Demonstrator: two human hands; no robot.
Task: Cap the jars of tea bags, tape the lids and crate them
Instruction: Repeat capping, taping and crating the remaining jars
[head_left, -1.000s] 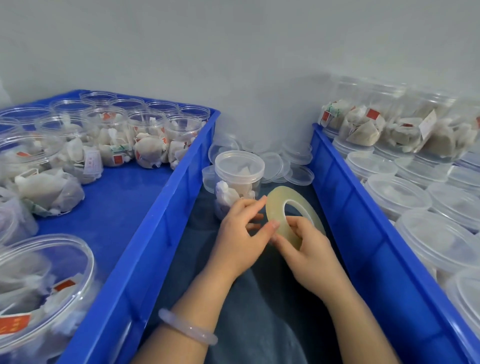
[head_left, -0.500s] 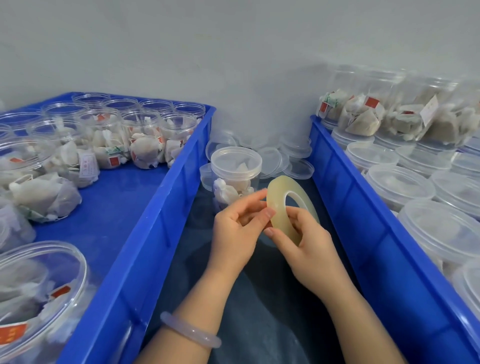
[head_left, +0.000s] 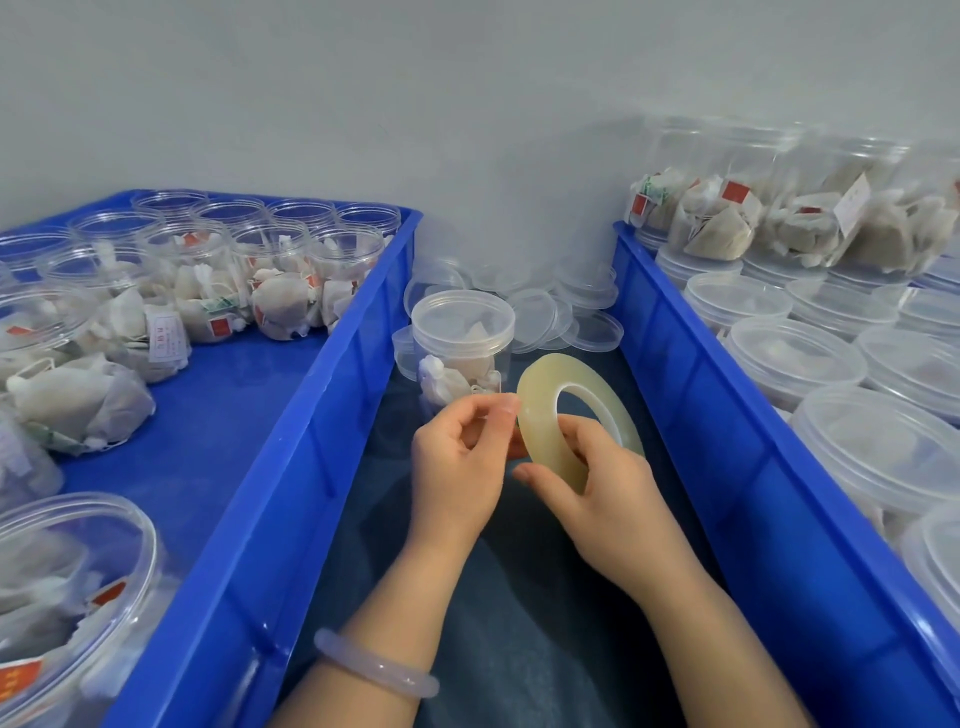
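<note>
Head view: R hand (head_left: 608, 499) grips tape roll (head_left: 537, 397) upright, fingers curled round it; L hand (head_left: 457, 457) pinches roll's edge w/ thumb & forefinger. Capped jar (head_left: 460, 332) stands just behind, btwn left crate (head_left: 311, 431) & right crate (head_left: 691, 374).

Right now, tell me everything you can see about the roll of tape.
The roll of tape is a thin ring of clear, yellowish tape with a large open centre. It is held on edge, tilted, above the dark cloth between the left crate and right crate, near a capped jar. The right hand grips its lower part, thumb across the face. The left hand pinches its left rim; no loose end shows.
</note>
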